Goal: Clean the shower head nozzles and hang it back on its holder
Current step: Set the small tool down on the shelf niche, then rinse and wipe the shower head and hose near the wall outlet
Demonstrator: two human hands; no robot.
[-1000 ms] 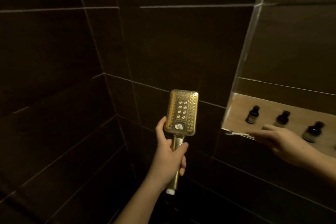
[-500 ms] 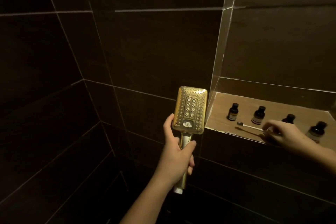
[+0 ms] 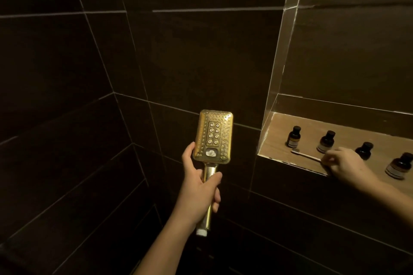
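Note:
A gold rectangular shower head [image 3: 213, 136] stands upright in the middle of the view, its nozzle face toward me. My left hand [image 3: 199, 187] grips its gold handle, thumb resting beside the head. No hose is attached to the threaded bottom end. A thin white toothbrush [image 3: 305, 155] lies on the wooden floor of a wall niche [image 3: 274, 140] at the right, bristles pointing left. My right hand [image 3: 344, 165] reaches into the niche and pinches the toothbrush's handle end. The holder is not in view.
Several small dark bottles, such as one at the left [image 3: 293, 136] and one at the far right [image 3: 400, 166], stand along the niche behind the toothbrush. Dark tiled walls meet in a corner at the left.
The view has swung right, showing more of the niche. My right hand has moved along the niche ledge and now pinches the toothbrush's end. My left hand keeps its grip on the shower head.

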